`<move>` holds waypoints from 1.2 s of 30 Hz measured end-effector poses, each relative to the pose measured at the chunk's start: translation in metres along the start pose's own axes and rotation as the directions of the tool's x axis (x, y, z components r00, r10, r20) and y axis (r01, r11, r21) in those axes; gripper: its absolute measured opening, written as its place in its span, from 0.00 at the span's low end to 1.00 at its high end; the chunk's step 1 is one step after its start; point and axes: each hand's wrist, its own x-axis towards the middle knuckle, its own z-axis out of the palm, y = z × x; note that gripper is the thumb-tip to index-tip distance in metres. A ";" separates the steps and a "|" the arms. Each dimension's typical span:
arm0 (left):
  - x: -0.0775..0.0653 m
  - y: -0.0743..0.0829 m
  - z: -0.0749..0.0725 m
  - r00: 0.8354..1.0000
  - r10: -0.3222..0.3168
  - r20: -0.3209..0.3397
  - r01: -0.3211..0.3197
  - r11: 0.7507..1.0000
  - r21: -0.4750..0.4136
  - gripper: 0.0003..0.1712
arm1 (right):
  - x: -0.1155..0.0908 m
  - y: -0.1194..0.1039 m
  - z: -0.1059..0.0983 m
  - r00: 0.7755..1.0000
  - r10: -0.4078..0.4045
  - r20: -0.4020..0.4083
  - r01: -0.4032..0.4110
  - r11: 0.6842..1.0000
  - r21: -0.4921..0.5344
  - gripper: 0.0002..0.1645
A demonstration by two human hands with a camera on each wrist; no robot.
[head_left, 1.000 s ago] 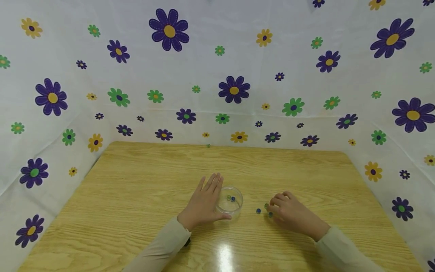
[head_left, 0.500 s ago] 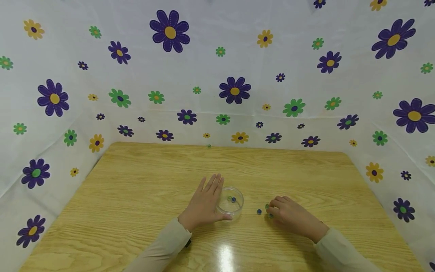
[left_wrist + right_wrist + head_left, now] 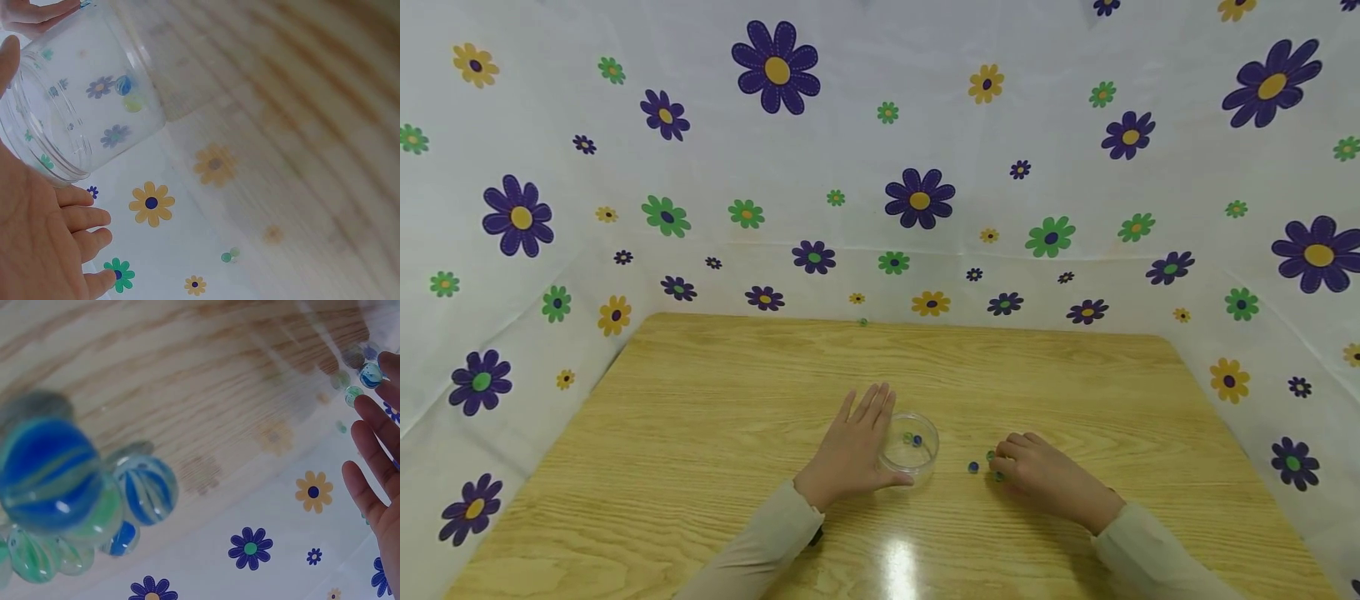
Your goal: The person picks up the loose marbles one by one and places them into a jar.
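Note:
My left hand (image 3: 850, 454) rests against the left side of a clear jar (image 3: 936, 446), fingers straight, thumb along its near side. Inside the jar lie a blue marble (image 3: 124, 85) and a yellow-green marble (image 3: 132, 103). To the right of the jar, my right hand (image 3: 1048, 479) has its fingers bent low over a cluster of marbles; a green marble (image 3: 990, 455) shows at the fingertips. A dark blue marble (image 3: 973, 467) sits just left of them. Up close in the right wrist view are several striped marbles (image 3: 50, 475). What the right fingertips hold is hidden.
A lone green marble (image 3: 862, 322) lies at the far edge of the wood-grain table (image 3: 730, 367). White cloth (image 3: 842, 158) with printed flowers encloses the back and both sides.
My right fingers have curled further in over the marbles than a second ago, then stayed still. The left hand and jar keep their place; the head view shifts slightly.

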 end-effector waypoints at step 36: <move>-0.001 0.002 -0.007 1.000 -0.003 0.021 0.004 0.999 -0.034 0.66 | -0.002 0.004 0.003 0.998 0.001 0.059 0.003 0.998 -0.064 0.12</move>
